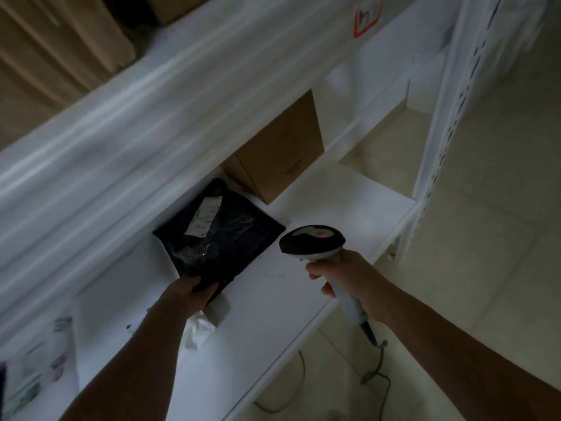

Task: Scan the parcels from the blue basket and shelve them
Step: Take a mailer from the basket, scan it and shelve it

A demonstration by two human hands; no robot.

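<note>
Left hand (191, 294) pinched the near edge of the black parcel (220, 235), flat on the white shelf (318, 208) beside a cardboard box (279, 150). Right hand (340, 276) gripped the scanner (312, 240). Best: slide parcel fully in, label (205, 217) upward.

Pretty dim and murky overall. Upper shelf edge (127, 138) above my hands is smeared with motion blur, glare glints off the black parcel (221, 235), and the wide lens bends everything at the edges.

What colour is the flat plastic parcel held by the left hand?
Black flat plastic parcel with a white label, seen in the head view.
</note>
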